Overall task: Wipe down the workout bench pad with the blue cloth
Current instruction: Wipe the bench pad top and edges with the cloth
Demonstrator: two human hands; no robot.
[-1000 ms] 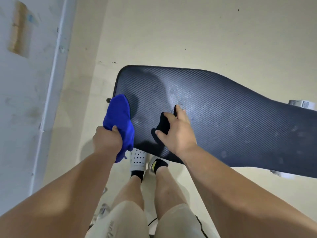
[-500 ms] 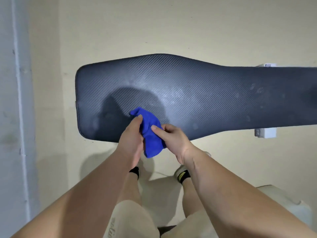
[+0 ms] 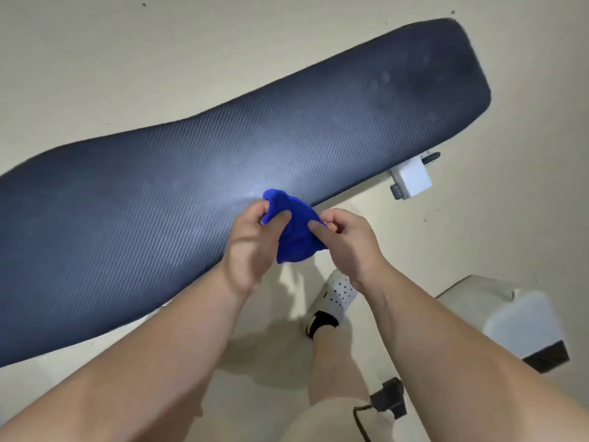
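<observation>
The long dark workout bench pad (image 3: 223, 161) with a ribbed texture runs diagonally from lower left to upper right. A bunched blue cloth (image 3: 294, 232) hangs just above the pad's near edge, around its middle. My left hand (image 3: 251, 240) pinches the cloth's left side with thumb and fingers. My right hand (image 3: 345, 239) grips its right side. The cloth's lower end dangles between my hands, off the pad.
A white bracket of the bench frame (image 3: 411, 178) sticks out under the pad's near edge at right. A pale box-like object (image 3: 510, 317) stands on the floor at lower right. My foot in a white perforated shoe (image 3: 334, 295) is beside the bench. A black plug with cord (image 3: 387, 400) lies lower down.
My right hand left the pad and joined the left on the cloth. Both hands with the cloth moved along the pad towards its other end, and the view swung with them.
</observation>
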